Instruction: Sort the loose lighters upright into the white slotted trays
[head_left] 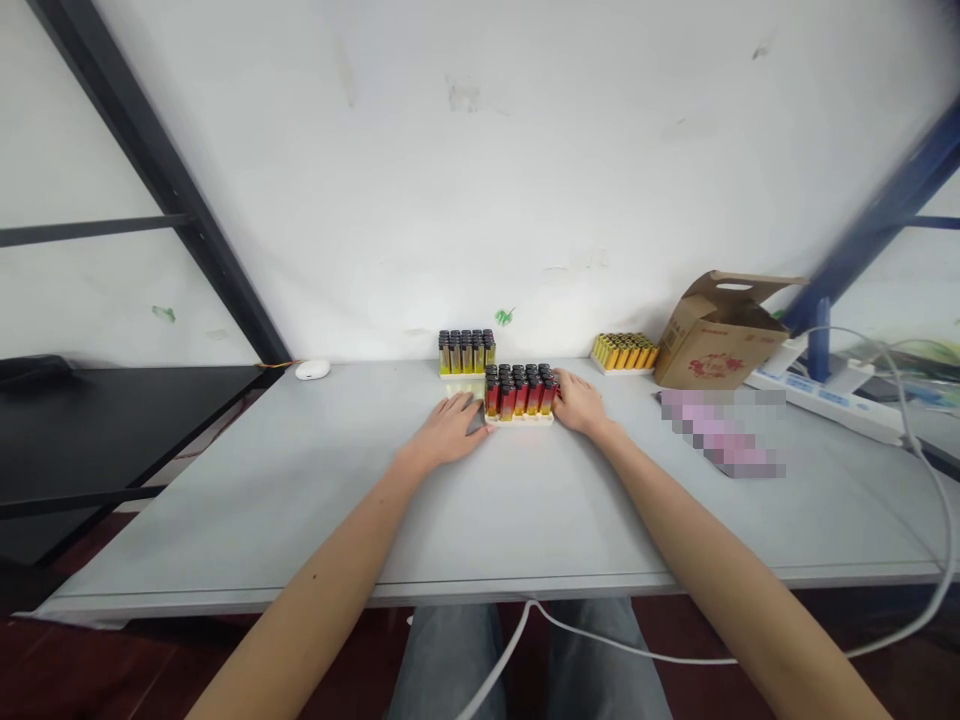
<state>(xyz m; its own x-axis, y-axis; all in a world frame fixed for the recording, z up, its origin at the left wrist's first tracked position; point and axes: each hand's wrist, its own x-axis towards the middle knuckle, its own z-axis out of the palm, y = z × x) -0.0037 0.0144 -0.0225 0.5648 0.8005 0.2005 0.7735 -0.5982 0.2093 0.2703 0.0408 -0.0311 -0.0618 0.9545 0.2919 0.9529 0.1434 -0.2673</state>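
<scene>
A white tray of red lighters (519, 395) with black tops stands on the grey table (315, 500), between my two hands. My left hand (448, 430) lies at the tray's left end, fingers spread, thumb by its front left corner. At the right end my right hand (579, 402) has its fingers around the tray's edge; the fingertips are partly hidden. Behind and a little left, against the wall, is another tray of yellow lighters (466, 353) with black tops. Farther right, a white tray holds yellow-orange cylinders (625, 352).
An open cardboard box (716, 335) stands at the back right, beside a white power strip (832, 402). A blurred pink item (720, 435) lies before it. A white case (313, 370) sits back left. A white cable (637, 655) crosses below the front edge.
</scene>
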